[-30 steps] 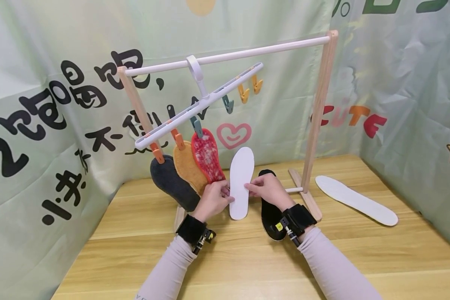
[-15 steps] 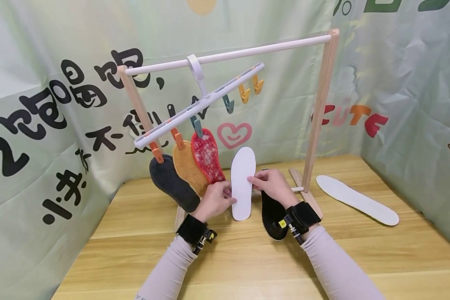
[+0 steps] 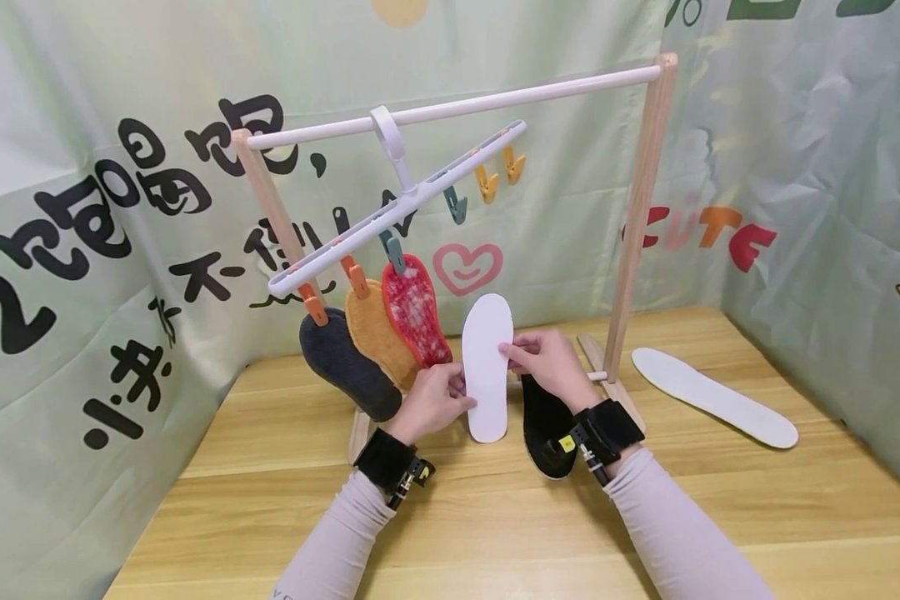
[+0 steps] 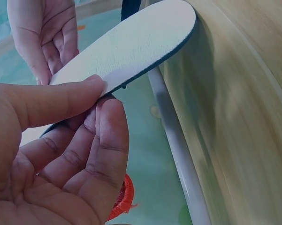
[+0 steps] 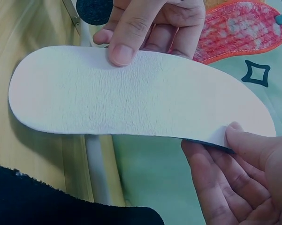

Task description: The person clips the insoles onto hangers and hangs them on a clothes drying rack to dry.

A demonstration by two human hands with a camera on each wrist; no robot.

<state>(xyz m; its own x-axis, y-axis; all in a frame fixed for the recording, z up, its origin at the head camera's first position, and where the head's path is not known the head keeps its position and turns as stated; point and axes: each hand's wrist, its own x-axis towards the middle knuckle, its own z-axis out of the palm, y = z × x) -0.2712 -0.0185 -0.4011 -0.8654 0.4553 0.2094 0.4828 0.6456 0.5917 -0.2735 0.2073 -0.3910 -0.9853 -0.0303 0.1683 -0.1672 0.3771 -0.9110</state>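
Both hands hold a white insole (image 3: 487,367) upright just above the table, its white face toward me and a dark underside showing at the edge in the wrist views. My left hand (image 3: 433,402) pinches its left edge low down, thumb in front and fingers behind. With thumb and fingers, my right hand (image 3: 547,365) pinches the opposite edge higher up. Left of it, a red-and-white insole (image 3: 414,308), a tan insole (image 3: 375,325) and a dark grey insole (image 3: 345,358) hang from clips on a white hanger (image 3: 412,200). A black insole (image 3: 546,425) lies partly hidden under my right wrist.
The hanger hooks over the white rod (image 3: 525,102) of a wooden stand (image 3: 640,217), tilted down to the left. Its right half carries a green clip (image 3: 456,206) and two yellow clips (image 3: 487,185). Another white insole (image 3: 712,397) lies on the table (image 3: 510,533) at right.
The white insole has shifted slightly to the right with both hands. My right hand has moved a little up and right along with its edge.
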